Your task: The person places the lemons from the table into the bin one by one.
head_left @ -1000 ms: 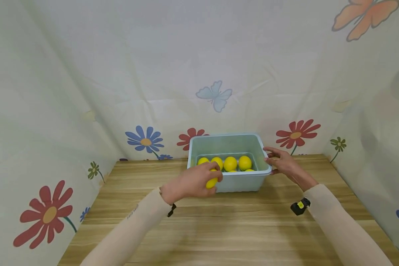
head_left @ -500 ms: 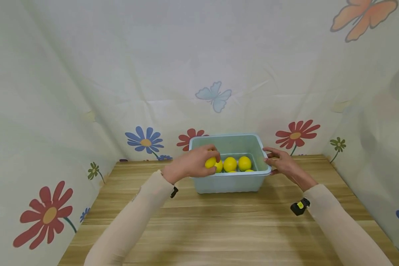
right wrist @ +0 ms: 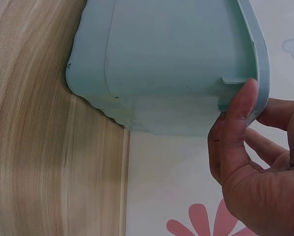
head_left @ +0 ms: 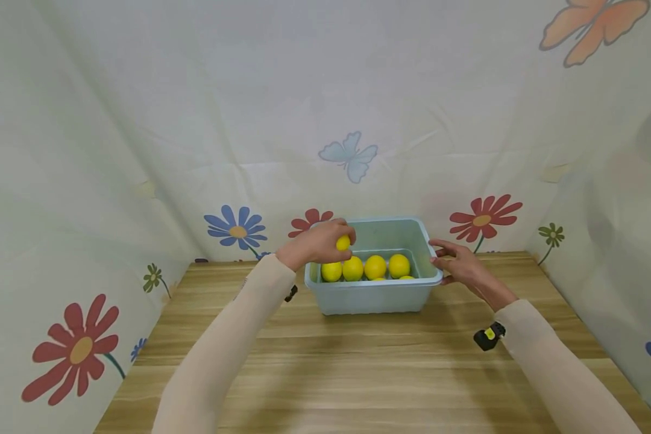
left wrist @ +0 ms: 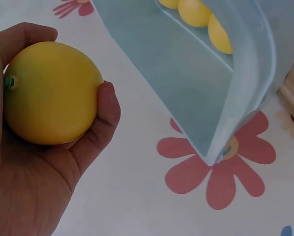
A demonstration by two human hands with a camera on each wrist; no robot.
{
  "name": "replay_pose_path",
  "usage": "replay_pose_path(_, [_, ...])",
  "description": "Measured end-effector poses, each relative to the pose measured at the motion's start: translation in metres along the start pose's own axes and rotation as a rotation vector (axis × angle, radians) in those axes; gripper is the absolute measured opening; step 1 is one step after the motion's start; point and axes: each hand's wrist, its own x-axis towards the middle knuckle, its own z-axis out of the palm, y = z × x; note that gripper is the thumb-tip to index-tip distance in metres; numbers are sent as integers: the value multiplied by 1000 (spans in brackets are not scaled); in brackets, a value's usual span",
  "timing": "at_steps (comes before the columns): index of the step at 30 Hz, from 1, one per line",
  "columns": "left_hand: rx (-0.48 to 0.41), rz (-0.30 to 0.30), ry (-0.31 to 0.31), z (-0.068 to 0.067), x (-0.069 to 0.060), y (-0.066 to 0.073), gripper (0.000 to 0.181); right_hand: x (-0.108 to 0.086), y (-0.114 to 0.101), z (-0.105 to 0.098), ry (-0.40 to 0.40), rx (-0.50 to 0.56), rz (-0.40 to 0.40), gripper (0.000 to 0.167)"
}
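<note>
My left hand (head_left: 319,242) holds a round yellow fruit (head_left: 343,242) above the left end of a pale blue plastic bin (head_left: 380,299). In the left wrist view, the thumb and fingers wrap round this fruit (left wrist: 53,93), and a green stem spot shows at its side. Inside the bin, several more yellow fruits (head_left: 375,267) sit in a row, with others partly hidden behind the front wall. My right hand (head_left: 463,265) grips the bin's right rim. Up close in the right wrist view, the fingers (right wrist: 238,128) pinch that rim (right wrist: 262,73).
The bin stands on a wood-grain table (head_left: 358,374) near its back edge. Behind and at both sides hangs a pale cloth (head_left: 271,108) printed with flowers and butterflies. A small black device (head_left: 490,336) is strapped at the right wrist.
My left hand has lifted the fruit from in front of the bin's front rim up and back over its left end. The right hand has stayed at the rim.
</note>
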Motion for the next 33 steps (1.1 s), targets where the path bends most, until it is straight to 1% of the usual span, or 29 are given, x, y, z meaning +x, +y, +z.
replay_pose_path(5, [-32,-51,-26,6,14,-10,27,0,1,0,-3,1,3,63])
replay_pose_path(11, [-44,-117,-70,12,28,-20,30,0,1,-1,-6,0,6,62])
replay_pose_path(18, [-132,-185,-118,19,42,-29,34,0,-1,0,-6,2,13,62])
replay_pose_path(23, [-168,-243,-176,20,46,-30,35,0,0,0,-6,1,10,63])
replay_pose_path(26, [-179,-265,-203,19,47,-29,35,0,0,0,-2,4,10,62])
replay_pose_path(30, [-164,-265,-229,19,47,-26,30,0,0,0,3,0,10,61])
replay_pose_path(33, [-183,-263,-252,20,48,-25,26,0,0,0,4,-3,13,61])
